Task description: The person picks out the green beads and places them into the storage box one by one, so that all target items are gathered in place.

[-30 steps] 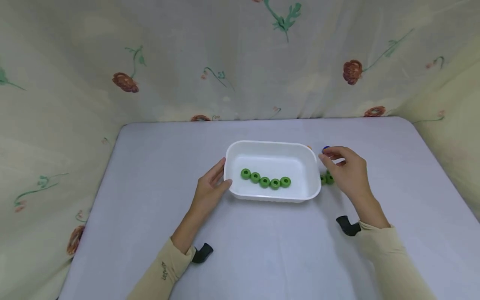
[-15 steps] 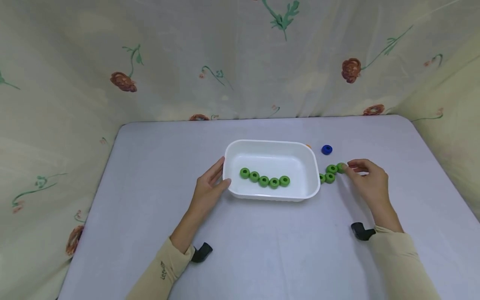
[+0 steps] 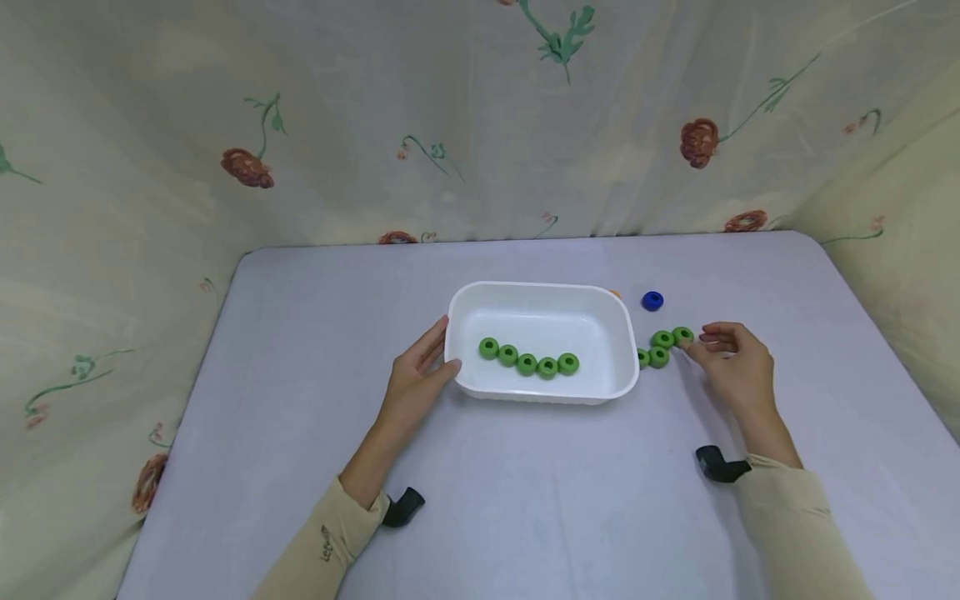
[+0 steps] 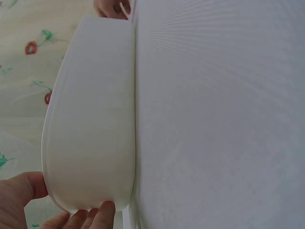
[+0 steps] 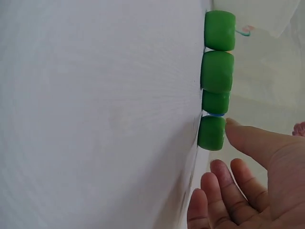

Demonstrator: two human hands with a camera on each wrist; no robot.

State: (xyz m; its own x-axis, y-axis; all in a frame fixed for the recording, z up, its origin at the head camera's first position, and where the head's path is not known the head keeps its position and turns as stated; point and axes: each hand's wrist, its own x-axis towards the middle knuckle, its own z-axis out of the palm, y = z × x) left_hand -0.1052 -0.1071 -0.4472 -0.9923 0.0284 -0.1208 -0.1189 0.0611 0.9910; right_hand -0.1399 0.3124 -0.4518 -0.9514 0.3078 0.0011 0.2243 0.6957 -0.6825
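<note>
A white rectangular tray (image 3: 543, 396) stands on the table with several green beads (image 3: 527, 364) in a curved row inside it. My left hand (image 3: 422, 371) holds the tray's left end, its thumb on the rim and its fingers against the side wall. Right of the tray, more green beads (image 3: 662, 339) sit close together on the table. At the end of this group, my right hand (image 3: 738, 367) has its thumb tip by the outermost green bead (image 5: 212, 133). Its other fingers are loosely bent, apart from the bead, and grip nothing.
Behind the green beads lies a blue bead (image 3: 652, 301). An orange piece (image 3: 616, 293) peeks out past the tray's far right corner, mostly hidden. A flowered curtain (image 3: 480, 125) hangs behind the white-covered table (image 3: 562, 500).
From beside the blue bead, my right hand has moved right and nearer to the end green bead, uncovering the blue one. Its fingers have since drawn slightly off the bead. My left hand stays put.
</note>
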